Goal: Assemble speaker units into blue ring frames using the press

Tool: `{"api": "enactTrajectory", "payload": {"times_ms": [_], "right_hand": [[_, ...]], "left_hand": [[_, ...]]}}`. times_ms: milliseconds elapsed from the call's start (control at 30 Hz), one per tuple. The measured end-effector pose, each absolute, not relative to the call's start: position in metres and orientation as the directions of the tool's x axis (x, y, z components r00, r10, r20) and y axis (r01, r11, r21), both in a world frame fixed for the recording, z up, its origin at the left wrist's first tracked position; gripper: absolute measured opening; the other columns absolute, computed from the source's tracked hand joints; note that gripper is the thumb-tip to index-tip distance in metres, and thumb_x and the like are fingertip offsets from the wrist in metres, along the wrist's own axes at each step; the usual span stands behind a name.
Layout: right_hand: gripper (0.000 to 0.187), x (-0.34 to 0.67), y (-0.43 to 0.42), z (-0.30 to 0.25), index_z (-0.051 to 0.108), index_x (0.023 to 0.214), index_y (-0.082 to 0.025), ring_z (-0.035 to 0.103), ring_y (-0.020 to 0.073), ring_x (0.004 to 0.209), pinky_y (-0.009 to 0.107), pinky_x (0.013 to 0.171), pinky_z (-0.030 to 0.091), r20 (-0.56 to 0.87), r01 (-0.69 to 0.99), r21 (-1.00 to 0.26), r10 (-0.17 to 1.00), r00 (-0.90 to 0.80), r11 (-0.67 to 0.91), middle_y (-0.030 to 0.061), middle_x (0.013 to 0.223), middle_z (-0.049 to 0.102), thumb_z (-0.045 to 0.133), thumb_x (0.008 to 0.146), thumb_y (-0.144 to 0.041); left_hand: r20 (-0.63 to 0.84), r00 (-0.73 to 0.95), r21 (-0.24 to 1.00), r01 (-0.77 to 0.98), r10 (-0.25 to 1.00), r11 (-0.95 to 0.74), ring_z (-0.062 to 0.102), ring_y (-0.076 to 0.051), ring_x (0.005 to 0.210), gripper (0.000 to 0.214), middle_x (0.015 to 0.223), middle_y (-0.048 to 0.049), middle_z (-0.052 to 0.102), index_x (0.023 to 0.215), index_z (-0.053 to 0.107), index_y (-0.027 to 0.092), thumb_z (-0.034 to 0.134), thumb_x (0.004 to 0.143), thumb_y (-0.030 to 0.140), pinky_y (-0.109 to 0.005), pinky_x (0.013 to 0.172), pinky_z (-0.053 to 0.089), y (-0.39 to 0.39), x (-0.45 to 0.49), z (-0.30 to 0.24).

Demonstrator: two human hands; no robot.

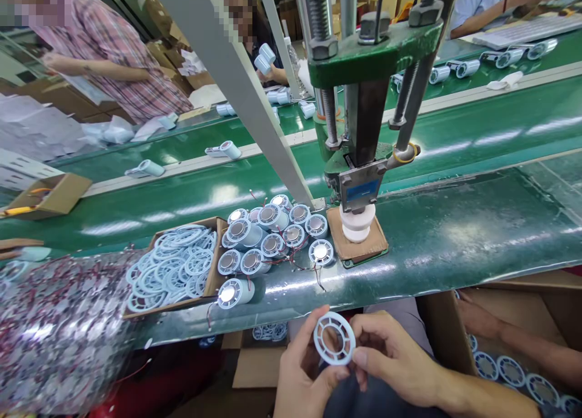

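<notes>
Both my hands hold one pale blue ring-shaped plastic grille (334, 338) just below the table's near edge. My left hand (302, 369) pinches its left and lower rim with thumb and fingers. My right hand (393, 357) grips its right side, fingers curled. Above them on the table a green hand press (364, 103) stands over a white round part (357, 224) on a brown cardboard pad (359, 245). Left of the pad lie several small round motors (273, 239) with red wires. A cardboard box of pale blue grilles (175, 266) sits further left.
A pile of shiny parts with red wires (54, 327) fills the lower left. A green conveyor belt (477, 133) carries pale blue fan bodies (150, 168). Other people work across the belt. Another person's arm (513, 339) reaches into a carton of grilles (513, 369) at lower right.
</notes>
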State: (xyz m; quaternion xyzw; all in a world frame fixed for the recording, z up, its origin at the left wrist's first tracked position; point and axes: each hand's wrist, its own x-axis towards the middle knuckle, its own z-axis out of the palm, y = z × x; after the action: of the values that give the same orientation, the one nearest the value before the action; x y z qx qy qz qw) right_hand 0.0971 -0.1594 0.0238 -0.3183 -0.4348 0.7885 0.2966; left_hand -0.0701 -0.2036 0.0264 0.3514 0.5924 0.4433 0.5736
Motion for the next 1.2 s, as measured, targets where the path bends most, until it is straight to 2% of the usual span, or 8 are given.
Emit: {"api": "enactTrajectory", "payload": {"times_ms": [200,333,533,667,767,933,1067,1200], "right_hand": [[0.050,0.099,-0.158,0.028,0.058,0.081,-0.013,0.054,0.0078,0.054,0.019,0.055,0.047,-0.251,-0.183,-0.901,0.817,-0.518,-0.393,0.0015,0.067,0.059,0.072,0.080,-0.062],[0.045,0.097,-0.162,0.027,0.059,0.077,-0.013,0.055,0.0079,0.051,0.018,0.052,0.046,-0.249,-0.204,-0.900,0.837,-0.487,-0.386,0.0011,0.062,0.060,0.075,0.080,-0.055],[0.057,0.097,-0.164,0.027,0.055,0.066,-0.013,0.050,0.0060,0.041,0.015,0.043,0.038,-0.194,-0.164,-0.944,0.885,-0.424,-0.286,0.0009,0.051,0.055,0.062,0.087,-0.066],[0.064,0.095,-0.160,0.026,0.048,0.061,-0.015,0.044,0.0040,0.038,0.014,0.039,0.034,-0.275,-0.169,-0.911,0.859,-0.432,-0.377,-0.0011,0.048,0.050,0.063,0.081,-0.075],[0.067,0.092,-0.159,0.023,0.046,0.060,-0.016,0.041,0.0032,0.036,0.013,0.036,0.032,-0.332,-0.197,-0.870,0.831,-0.447,-0.453,-0.0022,0.047,0.048,0.063,0.077,-0.079],[0.069,0.086,-0.160,0.015,0.053,0.062,-0.013,0.044,0.0038,0.035,0.012,0.034,0.035,-0.278,-0.366,-0.795,0.827,-0.489,-0.484,-0.0008,0.048,0.051,0.052,0.087,-0.077],[0.062,0.085,-0.161,0.012,0.055,0.066,-0.012,0.047,0.0043,0.037,0.013,0.036,0.040,-0.216,-0.464,-0.740,0.825,-0.522,-0.487,-0.0001,0.052,0.055,0.056,0.090,-0.070],[0.059,0.087,-0.162,0.013,0.054,0.068,-0.013,0.050,0.0052,0.040,0.014,0.038,0.042,-0.209,-0.472,-0.727,0.816,-0.539,-0.498,-0.0003,0.055,0.056,0.060,0.089,-0.067]], "left_hand": [[-0.383,-0.135,0.920,-0.142,0.914,0.365,0.075,-0.028,0.093,0.077,0.097,-0.0071,0.078,0.120,0.071,0.019,0.093,0.057,0.058,-0.033,0.087,0.060,-0.206,-0.066,0.026],[-0.391,-0.139,0.917,-0.147,0.910,0.372,0.075,-0.027,0.092,0.077,0.096,-0.0070,0.078,0.121,0.071,0.019,0.093,0.058,0.057,-0.031,0.086,0.060,-0.208,-0.066,0.024],[-0.357,-0.040,0.927,-0.143,0.933,0.348,0.074,-0.028,0.092,0.082,0.097,-0.0092,0.076,0.127,0.069,0.016,0.091,0.061,0.060,-0.032,0.088,0.059,-0.214,-0.067,0.014],[-0.312,-0.014,0.950,-0.013,0.950,0.312,0.073,-0.029,0.096,0.078,0.105,-0.0113,0.075,0.126,0.070,0.016,0.089,0.064,0.060,-0.033,0.093,0.058,-0.218,-0.076,0.003],[-0.276,0.062,0.959,0.090,0.959,0.270,0.073,-0.030,0.094,0.076,0.100,-0.0125,0.076,0.127,0.070,0.016,0.087,0.067,0.061,-0.034,0.088,0.060,-0.219,-0.082,-0.004],[-0.308,0.104,0.945,-0.079,0.946,0.317,0.073,-0.026,0.075,0.083,0.084,-0.0093,0.075,0.134,0.062,0.014,0.082,0.071,0.064,-0.038,0.081,0.061,-0.218,-0.074,-0.003],[-0.339,0.012,0.926,-0.169,0.941,0.336,0.074,-0.029,0.086,0.083,0.090,-0.0093,0.076,0.129,0.064,0.016,0.089,0.064,0.060,-0.038,0.085,0.061,-0.218,-0.067,0.004],[-0.366,-0.042,0.923,-0.145,0.930,0.357,0.074,-0.030,0.093,0.082,0.095,-0.0087,0.077,0.126,0.068,0.017,0.091,0.060,0.060,-0.036,0.090,0.060,-0.217,-0.066,0.013]]}}
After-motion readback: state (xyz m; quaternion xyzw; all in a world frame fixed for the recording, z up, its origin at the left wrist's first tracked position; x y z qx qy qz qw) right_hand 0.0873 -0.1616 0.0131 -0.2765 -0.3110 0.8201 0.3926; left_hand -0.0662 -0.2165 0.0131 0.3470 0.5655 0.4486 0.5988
